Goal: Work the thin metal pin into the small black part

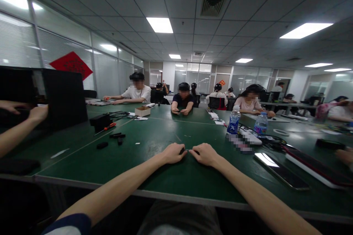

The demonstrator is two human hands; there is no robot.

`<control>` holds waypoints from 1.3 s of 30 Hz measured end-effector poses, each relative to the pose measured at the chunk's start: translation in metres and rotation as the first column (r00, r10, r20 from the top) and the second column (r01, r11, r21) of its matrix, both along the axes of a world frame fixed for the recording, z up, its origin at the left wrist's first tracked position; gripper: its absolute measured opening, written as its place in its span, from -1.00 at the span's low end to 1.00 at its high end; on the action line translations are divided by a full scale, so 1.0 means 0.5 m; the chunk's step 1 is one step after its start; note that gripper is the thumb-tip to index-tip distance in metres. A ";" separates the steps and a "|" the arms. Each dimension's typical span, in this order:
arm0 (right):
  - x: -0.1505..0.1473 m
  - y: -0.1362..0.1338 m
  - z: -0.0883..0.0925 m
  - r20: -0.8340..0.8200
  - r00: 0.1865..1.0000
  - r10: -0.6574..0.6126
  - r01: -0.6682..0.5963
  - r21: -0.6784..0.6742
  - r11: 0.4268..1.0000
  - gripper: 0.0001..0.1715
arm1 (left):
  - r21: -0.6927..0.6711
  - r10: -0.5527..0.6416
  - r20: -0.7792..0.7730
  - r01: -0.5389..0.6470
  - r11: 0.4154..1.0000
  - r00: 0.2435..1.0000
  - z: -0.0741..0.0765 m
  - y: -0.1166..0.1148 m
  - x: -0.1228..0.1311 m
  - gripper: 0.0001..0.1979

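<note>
Both my hands rest close together over the green table (154, 136), near its front edge. My left hand (173, 153) is closed, with thumb and fingers around a small dark object (182, 151), mostly hidden by the fingers. From it a thin, light tip points toward my right hand (205, 154). That hand is closed too, its thumb and forefinger pinched at the thin tip. What exactly the pinch holds is too small to make out. A small white scrap (137, 143) lies left of my hands.
To the left lie small black parts (117, 136), a screwdriver (106, 128) and a black box (99, 122). On the right are two bottles (234, 120) (260, 123), a phone (281, 170) and cables (273, 141). A small carton (142, 111) sits farther back. Other people sit around the table.
</note>
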State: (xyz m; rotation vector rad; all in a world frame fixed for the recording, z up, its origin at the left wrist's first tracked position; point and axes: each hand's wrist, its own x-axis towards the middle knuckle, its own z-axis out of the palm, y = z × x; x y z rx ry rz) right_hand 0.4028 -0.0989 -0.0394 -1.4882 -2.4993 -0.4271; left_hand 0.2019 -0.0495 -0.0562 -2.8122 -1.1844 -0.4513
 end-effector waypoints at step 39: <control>0.005 0.006 -0.004 -0.017 0.999 0.030 -0.030 0.003 1.000 -0.43 | 0.052 -0.035 0.026 0.033 0.998 0.999 -0.010 0.010 -0.004 -0.60</control>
